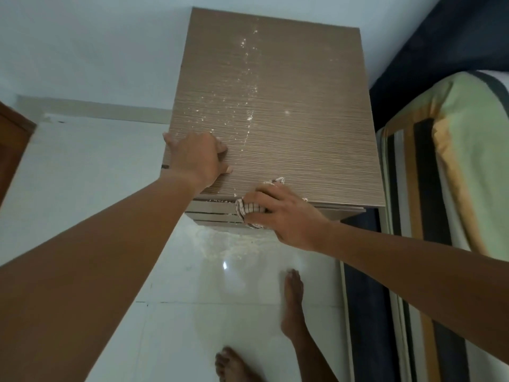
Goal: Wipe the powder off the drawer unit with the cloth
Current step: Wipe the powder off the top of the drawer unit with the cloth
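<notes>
The brown wood-grain drawer unit (303,106) stands against the wall, seen from above. A streak of white powder (249,86) runs down the middle of its top. My left hand (197,158) rests flat on the top's front left corner, holding nothing. My right hand (286,213) is at the front edge, closed around a crumpled striped cloth (243,209) that hangs over the edge onto the drawer fronts. A little powder sits on the edge just left of the cloth.
Spilled powder (234,244) lies on the glossy white floor tiles below the unit's front. My bare feet (292,299) stand there. A bed with a striped green and orange cover (451,161) is close on the right. A brown door edge (11,144) is at the left.
</notes>
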A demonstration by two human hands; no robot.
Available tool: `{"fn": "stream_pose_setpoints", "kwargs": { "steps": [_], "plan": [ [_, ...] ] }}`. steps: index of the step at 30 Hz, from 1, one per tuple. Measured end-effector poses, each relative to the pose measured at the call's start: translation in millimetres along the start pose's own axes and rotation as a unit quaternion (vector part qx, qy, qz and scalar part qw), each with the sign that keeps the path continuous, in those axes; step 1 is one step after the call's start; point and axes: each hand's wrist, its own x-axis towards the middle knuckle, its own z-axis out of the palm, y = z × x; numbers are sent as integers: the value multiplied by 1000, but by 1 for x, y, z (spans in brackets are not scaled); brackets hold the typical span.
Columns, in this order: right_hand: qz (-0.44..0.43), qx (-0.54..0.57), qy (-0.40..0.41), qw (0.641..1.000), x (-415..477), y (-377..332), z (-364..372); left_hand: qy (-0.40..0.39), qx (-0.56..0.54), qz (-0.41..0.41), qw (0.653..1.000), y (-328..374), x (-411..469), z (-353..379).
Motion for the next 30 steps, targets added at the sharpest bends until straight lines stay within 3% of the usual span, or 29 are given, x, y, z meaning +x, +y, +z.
{"fn": "stream_pose_setpoints", "kwargs": {
  "steps": [2,5,9,12,18,20,23,27,30],
  "plan": [
    [1,41,11,999,-1,-1,-5,-4,-7,-10,1000,2,-2,-2],
    [86,111,74,987,9,14,-21,6,-9,-5,1000,3,4,-8],
    [267,228,220,910,46,61,-49,27,-30,-1,999,4,29,-19],
    [349,277,290,847,81,108,-60,40,-89,-17,995,4,60,-27],
    [395,335,294,803,158,215,-64,40,-107,-67,991,2,135,-50],
    [385,336,301,805,183,250,-70,18,-98,-100,990,2,160,-60],
    [371,283,284,838,217,295,-77,-18,-126,-162,979,1,186,-70],
    [367,126,112,915,246,333,-53,-43,-107,-175,978,-4,199,-68],
    [332,72,75,937,260,333,-35,-53,-102,-173,978,-6,204,-69]
  ]
}}
